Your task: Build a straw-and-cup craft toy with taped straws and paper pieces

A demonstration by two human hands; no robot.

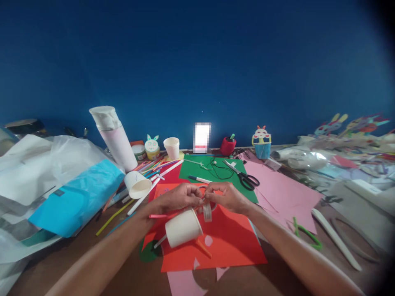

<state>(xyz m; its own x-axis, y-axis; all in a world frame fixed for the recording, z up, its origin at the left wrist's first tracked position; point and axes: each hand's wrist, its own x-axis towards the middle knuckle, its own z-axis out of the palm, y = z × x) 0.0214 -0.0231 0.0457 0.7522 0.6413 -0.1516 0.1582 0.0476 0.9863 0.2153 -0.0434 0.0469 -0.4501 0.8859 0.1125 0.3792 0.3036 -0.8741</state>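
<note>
My left hand (pixel 185 195) and my right hand (pixel 227 196) meet above an orange-red paper sheet (pixel 231 242), fingertips pinched together. Between them is what looks like a roll of clear tape (pixel 207 212), with a pale printed label hanging below the fingers. Exactly where each fingertip grips it is partly hidden. A white paper cup (pixel 182 228) lies on its side just below my left hand. Close to it on the sheet are an orange strip (pixel 204 249) and a small pink paper circle (pixel 208 240). A pink stick (pixel 158 216) pokes out by my left wrist.
Black-handled scissors (pixel 247 180) and a marker (pixel 200 179) lie on green paper (pixel 193 166). Another cup (pixel 138 185) lies tipped at left, near loose straws. Plastic bags and a blue sheet (pixel 80 197) crowd the left; pink paper (pixel 285 185) spreads right.
</note>
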